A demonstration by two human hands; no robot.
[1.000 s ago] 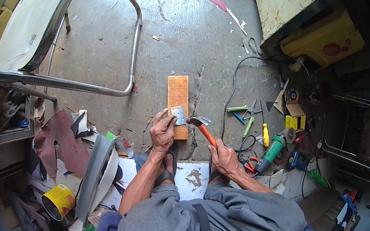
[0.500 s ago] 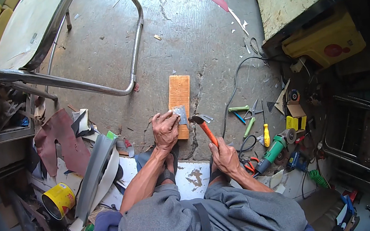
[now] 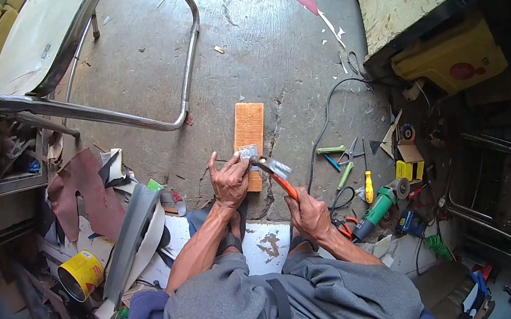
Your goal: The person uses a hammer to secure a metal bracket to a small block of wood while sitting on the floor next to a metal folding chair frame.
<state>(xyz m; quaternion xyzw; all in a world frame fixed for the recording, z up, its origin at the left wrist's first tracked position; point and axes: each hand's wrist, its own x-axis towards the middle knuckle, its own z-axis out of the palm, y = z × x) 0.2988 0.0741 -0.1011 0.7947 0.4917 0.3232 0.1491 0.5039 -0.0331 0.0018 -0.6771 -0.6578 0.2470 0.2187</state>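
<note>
An orange wooden block [image 3: 249,121] lies lengthwise on the floor ahead of me. On it rests a small grey metal plate [image 3: 248,151] with small marks or holes. My left hand [image 3: 230,181] is beside the block, thumb and fingers pinched at the plate's edge, one finger raised. What the pinch holds is too small to make out. My right hand [image 3: 311,215] is closed round the orange handle of a claw hammer [image 3: 287,186]. The hammer's head is over the plate's lower right, close to my left fingertips; whether it touches anything, I cannot tell.
To the right lie a yellow screwdriver [image 3: 368,187], pliers [image 3: 350,149], a green angle grinder [image 3: 376,213] and a black cable [image 3: 326,112]. At left are a metal chair frame [image 3: 124,119], maroon material scraps [image 3: 82,192] and a yellow can [image 3: 81,276].
The hammer head has swung left, from beside the block to over the metal plate. One finger of my left hand has lifted away from the others.
</note>
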